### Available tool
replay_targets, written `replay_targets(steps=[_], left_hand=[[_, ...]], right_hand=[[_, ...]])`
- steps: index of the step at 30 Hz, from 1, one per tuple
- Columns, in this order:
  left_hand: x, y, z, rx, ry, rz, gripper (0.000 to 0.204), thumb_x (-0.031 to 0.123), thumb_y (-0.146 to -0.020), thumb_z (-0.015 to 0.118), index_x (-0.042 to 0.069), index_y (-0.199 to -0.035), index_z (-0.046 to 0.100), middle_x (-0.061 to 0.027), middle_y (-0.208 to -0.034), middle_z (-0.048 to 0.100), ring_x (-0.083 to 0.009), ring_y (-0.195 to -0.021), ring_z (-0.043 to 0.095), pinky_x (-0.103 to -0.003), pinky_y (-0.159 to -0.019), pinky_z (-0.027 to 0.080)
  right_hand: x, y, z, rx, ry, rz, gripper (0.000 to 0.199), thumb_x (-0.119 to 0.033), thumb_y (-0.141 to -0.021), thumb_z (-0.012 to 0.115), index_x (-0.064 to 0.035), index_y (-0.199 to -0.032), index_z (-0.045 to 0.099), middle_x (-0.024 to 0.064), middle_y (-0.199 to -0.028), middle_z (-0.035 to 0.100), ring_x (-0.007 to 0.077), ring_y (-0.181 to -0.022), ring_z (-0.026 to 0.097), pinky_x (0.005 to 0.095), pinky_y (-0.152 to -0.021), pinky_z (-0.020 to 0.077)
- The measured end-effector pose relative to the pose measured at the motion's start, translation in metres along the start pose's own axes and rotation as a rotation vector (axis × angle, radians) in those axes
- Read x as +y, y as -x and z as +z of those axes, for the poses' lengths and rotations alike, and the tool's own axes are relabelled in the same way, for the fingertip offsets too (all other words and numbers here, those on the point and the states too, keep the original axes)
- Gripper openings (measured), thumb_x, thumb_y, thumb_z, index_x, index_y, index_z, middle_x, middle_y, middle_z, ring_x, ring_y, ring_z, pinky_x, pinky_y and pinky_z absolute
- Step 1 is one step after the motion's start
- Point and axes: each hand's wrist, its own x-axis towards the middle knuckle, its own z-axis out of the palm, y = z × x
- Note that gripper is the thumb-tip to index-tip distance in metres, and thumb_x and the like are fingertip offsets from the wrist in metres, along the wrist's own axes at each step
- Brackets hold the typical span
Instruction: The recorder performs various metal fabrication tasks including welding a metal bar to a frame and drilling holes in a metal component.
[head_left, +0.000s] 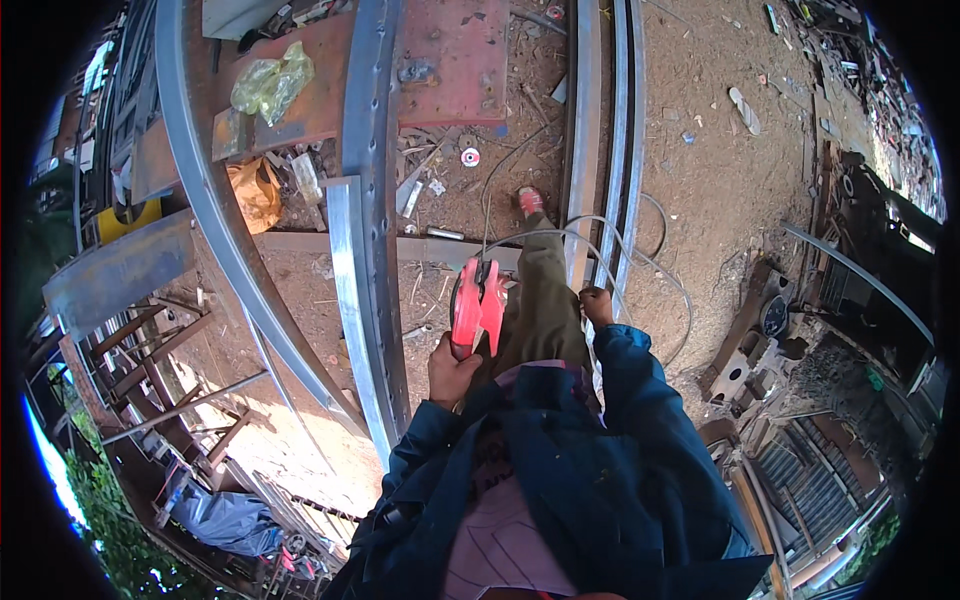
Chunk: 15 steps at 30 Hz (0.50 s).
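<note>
One left hand is grasping the red power tool, mid-frame; right hand is hanging curled, contents unclear; apparently no steel bar is being worked, finished and remaining work not showing

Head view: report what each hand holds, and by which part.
The left hand holds the red tool by its end nearest the person's body. The right hand is curled, but whether it holds anything cannot be told.
</note>
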Motion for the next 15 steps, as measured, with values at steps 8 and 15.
replay_targets(steps=[8, 15], left_hand=[[-0.112, -0.098, 0.082, 0.034, 0.121, -0.334, 0.028, 0.006, -0.066, 0.072, 0.002, -0.087, 0.055, -0.0035, -0.071, 0.057, -0.0141, -0.064, 0.053, -0.032, -0.059, 0.044], [-0.164, -0.194, 0.090, 0.044, -0.227, -0.527, 0.030, 0.003, -0.065, 0.074, 0.001, -0.088, 0.055, -0.0015, -0.067, 0.054, -0.0121, -0.061, 0.053, -0.028, -0.056, 0.044]], right_hand=[[-0.003, -0.167, 0.095, 0.128, 0.081, 0.037, 0.020, -0.015, -0.080, 0.059, -0.0052, -0.093, 0.071, 0.0226, -0.088, 0.067, 0.0395, -0.085, 0.066, 0.0455, -0.077, 0.0525], [-0.083, -0.446, 0.196, -0.008, 0.137, -0.124, 0.024, -0.015, -0.079, 0.056, -0.0082, -0.097, 0.070, 0.0224, -0.091, 0.067, 0.0394, -0.089, 0.064, 0.0463, -0.081, 0.0523]])
